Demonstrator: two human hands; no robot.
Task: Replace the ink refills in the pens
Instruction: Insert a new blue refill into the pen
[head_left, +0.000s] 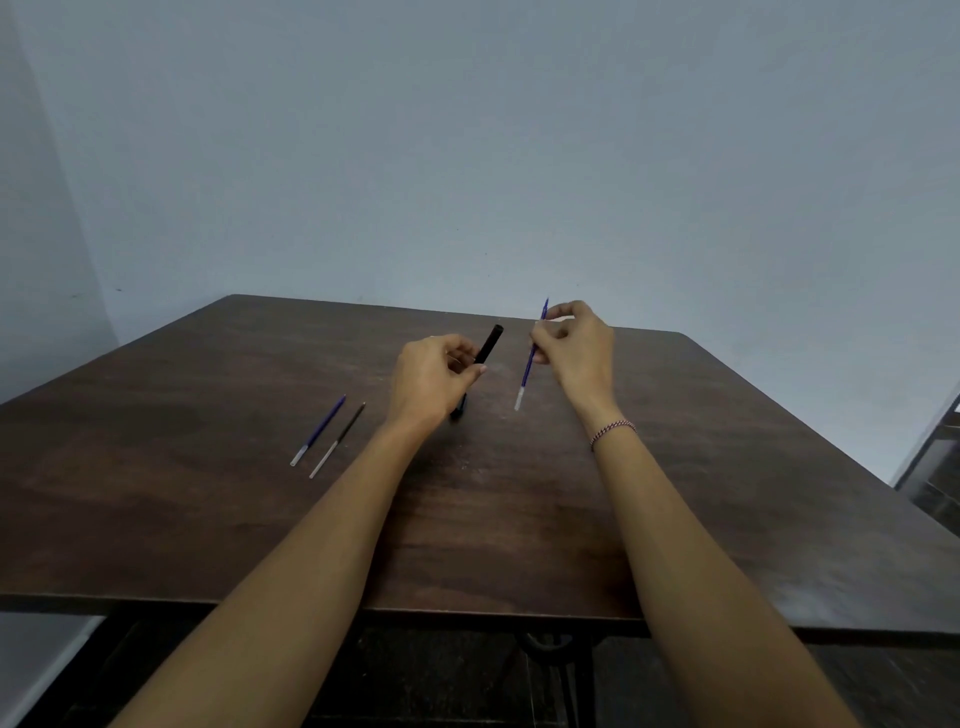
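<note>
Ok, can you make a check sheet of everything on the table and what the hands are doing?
Surface: dark wooden table, scuffed.
Job's things: black pen barrel in left hand; blue refill in right hand; blue spare refill and black refill lying side by side, left.
Clutter: small dark piece under left hand, unclear.
Fingers: both closed on their items.
Cables: nothing seen.
Surroundings: plain blue-grey wall.

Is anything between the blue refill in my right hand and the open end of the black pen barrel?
Nothing visible. The blue refill in the right hand and the black pen barrel in the left hand have only open air between them.
</note>
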